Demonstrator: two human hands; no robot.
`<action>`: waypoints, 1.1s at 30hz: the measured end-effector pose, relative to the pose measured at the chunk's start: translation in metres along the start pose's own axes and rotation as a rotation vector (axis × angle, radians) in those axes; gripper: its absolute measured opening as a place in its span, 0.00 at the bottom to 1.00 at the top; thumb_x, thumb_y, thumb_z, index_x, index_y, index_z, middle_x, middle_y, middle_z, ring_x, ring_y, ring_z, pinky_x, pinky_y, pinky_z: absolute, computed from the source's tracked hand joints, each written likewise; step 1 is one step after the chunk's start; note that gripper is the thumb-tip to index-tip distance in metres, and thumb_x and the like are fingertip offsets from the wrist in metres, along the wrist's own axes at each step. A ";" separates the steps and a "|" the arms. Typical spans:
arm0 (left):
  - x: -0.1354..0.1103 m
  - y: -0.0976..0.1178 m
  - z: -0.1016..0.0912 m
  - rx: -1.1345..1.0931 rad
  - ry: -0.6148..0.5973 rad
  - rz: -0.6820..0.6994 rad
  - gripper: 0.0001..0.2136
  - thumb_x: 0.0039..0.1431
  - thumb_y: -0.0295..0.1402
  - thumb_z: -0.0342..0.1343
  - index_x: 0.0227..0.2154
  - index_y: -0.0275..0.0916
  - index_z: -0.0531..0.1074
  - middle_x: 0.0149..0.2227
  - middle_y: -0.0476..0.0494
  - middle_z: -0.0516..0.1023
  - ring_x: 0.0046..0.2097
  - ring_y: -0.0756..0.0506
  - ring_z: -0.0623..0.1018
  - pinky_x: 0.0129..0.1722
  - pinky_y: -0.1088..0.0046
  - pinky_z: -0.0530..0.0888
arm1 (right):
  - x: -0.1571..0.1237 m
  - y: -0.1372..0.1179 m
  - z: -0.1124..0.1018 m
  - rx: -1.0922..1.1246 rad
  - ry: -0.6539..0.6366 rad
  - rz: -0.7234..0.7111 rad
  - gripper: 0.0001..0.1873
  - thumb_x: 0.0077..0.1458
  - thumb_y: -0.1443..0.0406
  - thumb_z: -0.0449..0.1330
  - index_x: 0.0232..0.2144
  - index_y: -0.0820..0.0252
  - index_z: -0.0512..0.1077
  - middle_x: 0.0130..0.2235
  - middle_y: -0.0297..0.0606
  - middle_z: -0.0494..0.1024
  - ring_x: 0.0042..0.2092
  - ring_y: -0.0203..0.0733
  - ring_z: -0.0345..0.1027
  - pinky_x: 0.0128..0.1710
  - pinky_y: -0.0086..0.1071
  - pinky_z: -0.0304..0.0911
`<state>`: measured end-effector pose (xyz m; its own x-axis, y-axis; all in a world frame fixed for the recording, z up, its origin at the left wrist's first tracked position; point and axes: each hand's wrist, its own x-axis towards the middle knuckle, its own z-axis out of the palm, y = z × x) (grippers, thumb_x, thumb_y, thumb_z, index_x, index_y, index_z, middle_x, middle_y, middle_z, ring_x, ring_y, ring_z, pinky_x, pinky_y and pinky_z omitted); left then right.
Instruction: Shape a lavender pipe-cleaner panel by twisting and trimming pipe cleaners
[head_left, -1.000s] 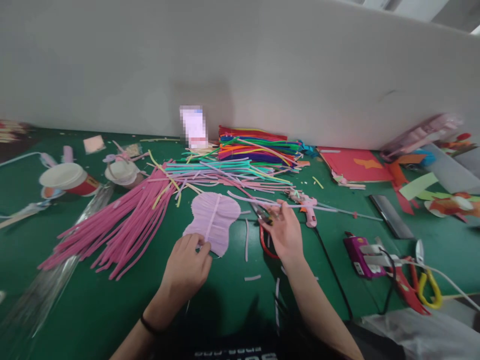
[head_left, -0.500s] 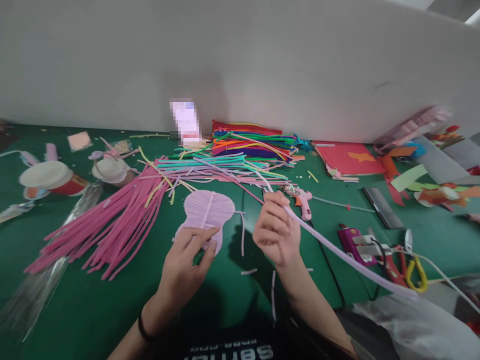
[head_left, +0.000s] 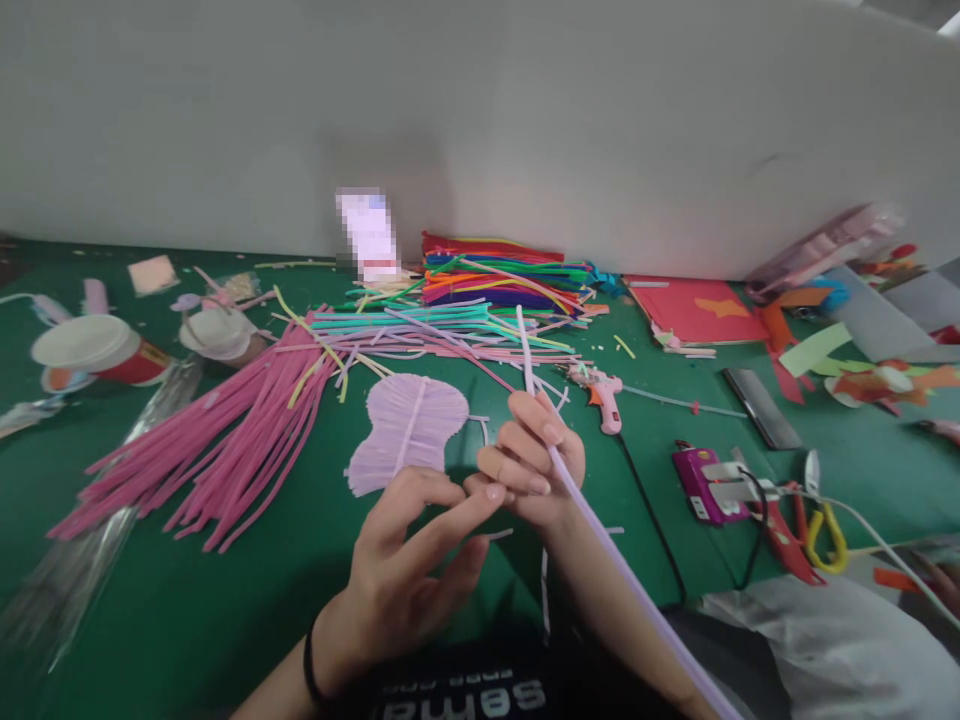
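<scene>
My right hand (head_left: 532, 460) is closed around a long lilac pipe cleaner (head_left: 600, 535). One end sticks up above the fist, and the rest trails down along my forearm toward the lower right. Empty, with thumb and fingers apart, my left hand (head_left: 420, 560) reaches across to the right hand. Its index fingertip is at the right hand's lower fingers; whether they touch, I cannot tell. Just beyond the left hand, a peanut-shaped lilac piece (head_left: 409, 430) of side-by-side pipe cleaners lies flat on the green table (head_left: 247, 620), a strip running along its middle.
Pink pipe cleaners (head_left: 217, 440) fan out on the left beside paper cups (head_left: 97, 350). Multicoloured bundles (head_left: 502, 275) lie at the back near a blurred phone (head_left: 367, 235). To the right are a pink glue gun (head_left: 606, 395), a purple box (head_left: 705, 485) and yellow-handled pliers (head_left: 825, 535).
My left hand has left the lilac piece and moved right to beside my right hand. The right hand came lower and nearer, and the pipe cleaner now hangs more steeply.
</scene>
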<state>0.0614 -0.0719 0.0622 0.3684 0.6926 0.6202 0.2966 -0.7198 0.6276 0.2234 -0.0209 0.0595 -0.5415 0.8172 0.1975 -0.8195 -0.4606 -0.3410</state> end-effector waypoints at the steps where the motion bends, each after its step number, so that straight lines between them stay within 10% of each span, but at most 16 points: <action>1: 0.000 -0.001 -0.001 -0.017 0.002 0.007 0.21 0.55 0.19 0.54 0.52 0.37 0.69 0.39 0.41 0.72 0.41 0.45 0.72 0.41 0.66 0.72 | 0.000 -0.001 0.000 0.025 -0.036 -0.001 0.22 0.63 0.58 0.51 0.19 0.57 0.52 0.11 0.20 0.50 0.14 0.31 0.41 0.25 0.30 0.59; 17: -0.021 -0.029 0.000 0.291 -0.016 -0.272 0.10 0.60 0.24 0.53 0.43 0.38 0.73 0.36 0.45 0.73 0.40 0.48 0.73 0.42 0.71 0.70 | -0.002 -0.008 0.001 0.145 -0.160 -0.069 0.23 0.64 0.58 0.51 0.19 0.58 0.55 0.10 0.19 0.49 0.12 0.28 0.39 0.22 0.28 0.56; 27: -0.071 -0.051 0.006 0.744 -0.440 -0.350 0.10 0.60 0.39 0.55 0.29 0.39 0.67 0.32 0.46 0.71 0.35 0.45 0.72 0.34 0.69 0.67 | 0.001 -0.014 0.005 0.178 -0.324 -0.082 0.21 0.66 0.61 0.46 0.20 0.58 0.55 0.12 0.19 0.55 0.11 0.28 0.43 0.23 0.27 0.51; 33: -0.071 -0.052 0.005 0.814 -0.418 -0.332 0.07 0.63 0.37 0.52 0.33 0.39 0.67 0.33 0.45 0.70 0.36 0.44 0.72 0.36 0.68 0.67 | 0.003 -0.013 0.012 0.171 -0.287 -0.109 0.21 0.66 0.63 0.47 0.20 0.58 0.54 0.12 0.19 0.55 0.12 0.27 0.42 0.22 0.26 0.53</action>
<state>0.0243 -0.0838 -0.0173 0.3923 0.9068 0.1541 0.9026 -0.4118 0.1253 0.2297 -0.0166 0.0753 -0.4599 0.7453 0.4828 -0.8818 -0.4471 -0.1499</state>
